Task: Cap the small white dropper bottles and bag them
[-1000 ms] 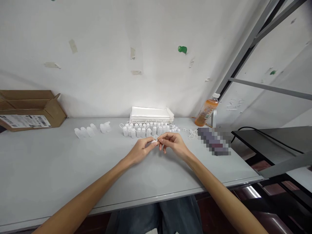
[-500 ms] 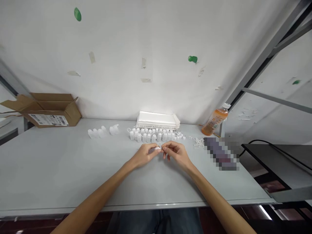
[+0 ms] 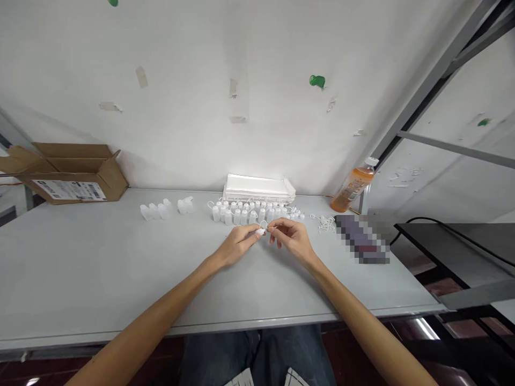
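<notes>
Near the middle of the grey table [image 3: 120, 273], my left hand [image 3: 240, 242] pinches a small white cap [image 3: 260, 231] with a thin white loop. My right hand [image 3: 292, 238] meets it from the right, thumb and forefinger closed on the loop. Just beyond my hands stand rows of small white bottles [image 3: 237, 216], several with cord loops. Small white caps [image 3: 296, 214] lie at the right end of the rows. A tangle of white cords [image 3: 324, 223] rests farther right.
Behind the bottles is a stack of white trays [image 3: 257, 186]. Clear plastic pieces [image 3: 156, 210] lie to the left, near an open cardboard box [image 3: 76, 177]. At the right are an orange drink bottle [image 3: 352, 187] and a blurred-out object [image 3: 362, 239].
The camera view has tilted down, so the table and its contents appear higher. My hands stay together, and the white cap between them is slightly turned.
</notes>
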The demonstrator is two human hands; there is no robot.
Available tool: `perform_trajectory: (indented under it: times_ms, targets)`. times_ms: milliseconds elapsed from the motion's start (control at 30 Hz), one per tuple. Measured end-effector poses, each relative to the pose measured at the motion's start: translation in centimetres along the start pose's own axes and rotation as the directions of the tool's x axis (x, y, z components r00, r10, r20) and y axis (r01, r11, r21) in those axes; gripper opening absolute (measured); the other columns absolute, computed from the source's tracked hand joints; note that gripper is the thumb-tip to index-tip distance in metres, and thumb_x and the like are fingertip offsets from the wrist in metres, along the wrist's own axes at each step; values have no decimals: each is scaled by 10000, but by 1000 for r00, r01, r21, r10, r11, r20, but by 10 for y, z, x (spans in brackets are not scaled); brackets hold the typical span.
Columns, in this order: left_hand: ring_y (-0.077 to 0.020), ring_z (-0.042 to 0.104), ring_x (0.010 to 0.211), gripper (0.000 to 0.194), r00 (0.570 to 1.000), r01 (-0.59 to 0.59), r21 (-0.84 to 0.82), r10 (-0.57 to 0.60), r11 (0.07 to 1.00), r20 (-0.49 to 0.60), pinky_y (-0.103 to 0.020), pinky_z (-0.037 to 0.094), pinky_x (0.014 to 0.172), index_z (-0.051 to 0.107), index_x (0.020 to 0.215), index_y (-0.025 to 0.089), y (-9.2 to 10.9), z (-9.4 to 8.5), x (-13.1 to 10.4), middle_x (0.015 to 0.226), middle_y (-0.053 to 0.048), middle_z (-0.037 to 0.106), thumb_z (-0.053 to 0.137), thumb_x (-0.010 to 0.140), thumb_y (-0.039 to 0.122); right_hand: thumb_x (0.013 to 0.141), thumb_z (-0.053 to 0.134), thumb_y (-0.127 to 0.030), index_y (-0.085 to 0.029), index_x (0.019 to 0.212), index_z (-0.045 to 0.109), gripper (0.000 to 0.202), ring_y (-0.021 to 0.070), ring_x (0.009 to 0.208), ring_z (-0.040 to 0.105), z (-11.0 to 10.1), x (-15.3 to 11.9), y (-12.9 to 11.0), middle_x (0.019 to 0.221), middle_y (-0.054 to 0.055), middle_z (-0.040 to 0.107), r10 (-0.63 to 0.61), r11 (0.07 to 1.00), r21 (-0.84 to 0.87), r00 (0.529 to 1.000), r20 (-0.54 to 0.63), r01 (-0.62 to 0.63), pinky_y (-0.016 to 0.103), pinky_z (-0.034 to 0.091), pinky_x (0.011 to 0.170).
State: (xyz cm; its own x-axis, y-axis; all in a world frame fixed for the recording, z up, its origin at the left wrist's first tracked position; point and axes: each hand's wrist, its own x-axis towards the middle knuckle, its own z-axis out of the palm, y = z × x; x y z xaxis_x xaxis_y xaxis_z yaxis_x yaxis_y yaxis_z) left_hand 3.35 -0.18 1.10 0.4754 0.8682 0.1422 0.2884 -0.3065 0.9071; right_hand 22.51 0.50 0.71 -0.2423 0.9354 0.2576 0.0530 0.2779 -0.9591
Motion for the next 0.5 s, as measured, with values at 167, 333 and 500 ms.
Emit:
perform_trajectory:
  times_ms: [167,333,500]
  targets:
    - [-134,406,661,323,999,-44,96,47,994,-26,-258,294,626,589,838,163,-2,1,0,692,24,464,380,945,386,767,708,-423,-161,793,699,264,113,520,545,3,2,1,599,13,610,2,1000,0,1000,18,-2,225,420,445]
    - [-163,466,724,329,1000,-31,166,31,986,2,-275,332,675,577,847,162,-3,-1,0,768,-1,535,364,955,388,778,698,-423,-168,794,705,256,117,533,556,2,2,2,602,12,611,18,1000,-25,999,26,-17,224,412,445]
    - [-180,518,819,283,989,-143,258,126,956,83,-289,372,748,567,986,181,0,1,-3,922,-33,581,321,978,321,782,704,-408,-161,797,686,249,111,504,539,-6,1,-1,586,8,606,6,999,-33,1000,7,-6,232,409,452]
